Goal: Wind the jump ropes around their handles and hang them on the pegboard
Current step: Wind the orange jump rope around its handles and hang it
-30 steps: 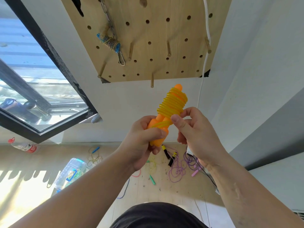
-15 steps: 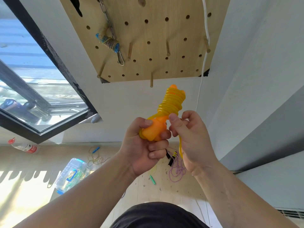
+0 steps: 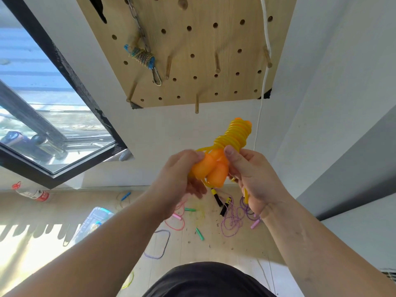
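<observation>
Reaching in: left forearm [image 3: 96, 254] from 7 o'clock and right forearm [image 3: 310, 243] from 5 o'clock, meeting at centre above a dark garment [image 3: 210, 279] at 6 o'clock.
Left hand [image 3: 177, 179]: grip closed round the orange handles [image 3: 212, 170] from their 9 o'clock side, thumb tip up beside a loose loop of rope.
Right hand [image 3: 250, 179]: on the handles' 3 o'clock side; grip narrow, thumb pressing the lowest turn of the yellow rope [image 3: 234, 136], a free strand passing down through the curled fingers.
Orange handles: two, side by side, butt ends toward the camera, held in the air at centre, below the pegboard and apart from it.
Yellow rope: wound in many turns round the far part of the handles, the coil leaning toward 1 o'clock, orange tips showing past it.
Floor [image 3: 214, 249]: loose ropes lie beneath the hands, with a purple rope [image 3: 233, 217] at 5 o'clock of the handles, black handles [image 3: 220, 204] just beside it, a pink rope [image 3: 177, 221] at 7 o'clock, a green handle [image 3: 200, 233] and a braided rope [image 3: 162, 243] nearer the camera.
Floor, 8 to 9 o'clock: a clear plastic box [image 3: 94, 219] and, farther out, a bottle [image 3: 32, 194] lying on its side.
Window [image 3: 42, 103]: black-framed, at 9 to 10 o'clock.
Pegboard [image 3: 192, 46]: wooden, at 12 o'clock on the white wall, wooden pegs [image 3: 196, 106] standing out of it.
Hung rope [image 3: 142, 57]: wound on blue handles, at the board's 10 o'clock, beside a chain [image 3: 139, 31] ending in a carabiner [image 3: 157, 77].
White cord [image 3: 264, 50]: hangs down the board's 3 o'clock edge.
</observation>
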